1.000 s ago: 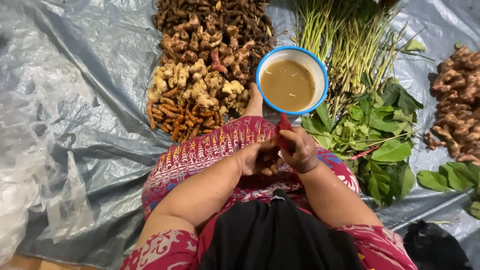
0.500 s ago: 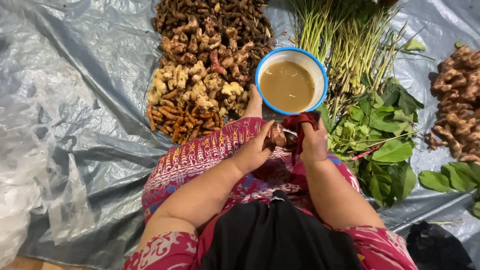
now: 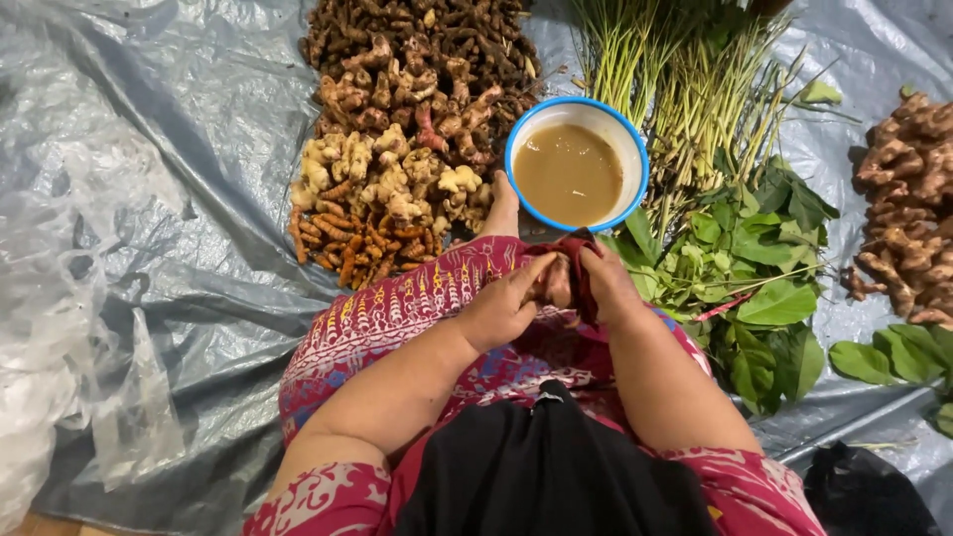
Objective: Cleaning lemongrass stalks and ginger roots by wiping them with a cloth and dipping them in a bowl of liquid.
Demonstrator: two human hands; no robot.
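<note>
Both hands meet over the person's lap, just near the blue-rimmed bowl (image 3: pixel 576 169) of cloudy brown water. The left hand (image 3: pixel 506 308) has its fingers (image 3: pixel 531 273) curled closed around a small pale root piece (image 3: pixel 558 281), so that the piece is steady between the two hands. The right hand (image 3: pixel 608 283) presses from the right side, its fingers bent shut on a dark red thing (image 3: pixel 581 260); whether it is a cloth or a tool handle cannot be told. The root piece sits low above the patterned red skirt (image 3: pixel 397 318), probably so that scraps drop on the cloth and not on the sheet.

The bowl stands just beyond the knee, close enough that the hands can reach it without leaning. The heaps lie on the grey plastic sheet (image 3: pixel 179 199) by kind: brown and pale roots (image 3: pixel 397 169) at the far left of the bowl, small orange ones (image 3: pixel 342 243) nearer, long green stalks (image 3: pixel 685 89) at the far right, broad leaves (image 3: pixel 764 288) at the right, and another root pile (image 3: pixel 908 199) at the right edge
</note>
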